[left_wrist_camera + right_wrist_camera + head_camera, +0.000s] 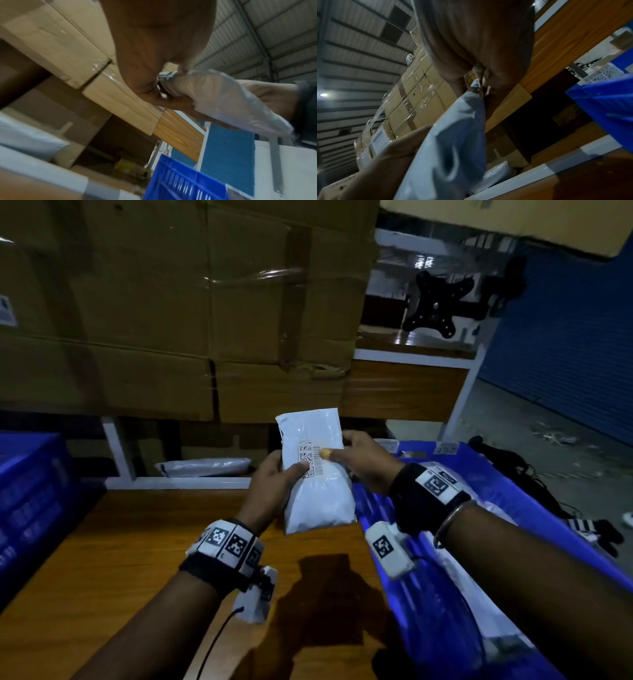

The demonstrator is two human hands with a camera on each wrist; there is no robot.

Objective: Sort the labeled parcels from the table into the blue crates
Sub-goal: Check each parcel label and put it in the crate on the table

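The parcel [317, 474] is a soft white plastic mailer, smooth and faintly glossy, with a matt printed paper label [310, 462]. Below it the table [137, 542] is wood-grain laminate with a smooth low sheen. Right of the parcel, the blue crate [428, 611] is hard ribbed plastic. Behind the parcel, cardboard boxes [171, 302] are matt brown, banded with glossy clear tape.

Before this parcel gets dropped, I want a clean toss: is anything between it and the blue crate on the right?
Nothing visible blocks it. The white parcel is held in the air by the left hand and right hand, beside the right blue crate, whose open top already holds white parcels.
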